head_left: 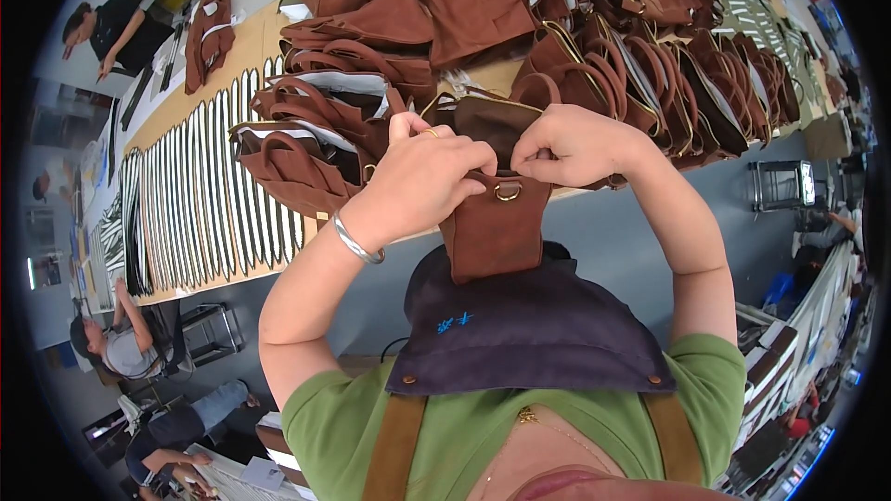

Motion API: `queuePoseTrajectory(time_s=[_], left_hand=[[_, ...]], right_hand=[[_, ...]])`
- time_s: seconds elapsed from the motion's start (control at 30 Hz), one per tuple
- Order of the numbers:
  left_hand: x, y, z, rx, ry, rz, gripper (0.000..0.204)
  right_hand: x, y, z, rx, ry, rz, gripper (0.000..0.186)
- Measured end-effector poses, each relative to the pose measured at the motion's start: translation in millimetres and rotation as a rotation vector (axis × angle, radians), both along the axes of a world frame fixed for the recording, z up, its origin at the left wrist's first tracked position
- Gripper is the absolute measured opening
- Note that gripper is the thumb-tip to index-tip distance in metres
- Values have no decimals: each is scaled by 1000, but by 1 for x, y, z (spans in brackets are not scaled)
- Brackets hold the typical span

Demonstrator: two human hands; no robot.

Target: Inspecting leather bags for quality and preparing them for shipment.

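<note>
A small brown handbag [497,237] stands at the table's near edge, its end panel with a brass D-ring facing me. Its mouth is parted and shows a dark brown lining. My left hand [429,167], a ring on one finger, is closed on the left of the bag's top edge, thumb and fingertips pinched together. On the opposite side of the rim, my right hand [580,148] pinches the edge just right of the D-ring. Whether either pinch also holds something small is hidden by the fingers. More brown handbags [306,162] lie directly left of my left hand.
Rows of brown handbags [640,83] fill the table's far and right parts. Striped black-and-white straps [213,186] lie side by side at left on the tabletop [264,32]. A metal stool [781,186] stands at right. Other people [130,343] are at the left.
</note>
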State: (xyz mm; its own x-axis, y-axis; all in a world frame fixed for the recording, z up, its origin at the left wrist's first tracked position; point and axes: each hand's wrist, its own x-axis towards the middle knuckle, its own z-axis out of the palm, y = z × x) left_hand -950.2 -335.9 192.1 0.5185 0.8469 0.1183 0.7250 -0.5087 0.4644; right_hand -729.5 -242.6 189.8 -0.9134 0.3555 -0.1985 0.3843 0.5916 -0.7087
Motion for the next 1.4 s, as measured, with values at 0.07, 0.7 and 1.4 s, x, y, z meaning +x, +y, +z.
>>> queuePoseTrajectory(time_s=[0.07,0.7,1.4], left_hand=[[-2,5,1,-12,28,3,12],[-13,9,-8,-143,-74,-19,6],[-12,10,-13,-144,-132,-43,10]], right_hand=[[2,0,-2,-16,16,-7,16],[6,3,-1,-127,81,-20,15],[-6,-7,3,-78,139,-35,11]])
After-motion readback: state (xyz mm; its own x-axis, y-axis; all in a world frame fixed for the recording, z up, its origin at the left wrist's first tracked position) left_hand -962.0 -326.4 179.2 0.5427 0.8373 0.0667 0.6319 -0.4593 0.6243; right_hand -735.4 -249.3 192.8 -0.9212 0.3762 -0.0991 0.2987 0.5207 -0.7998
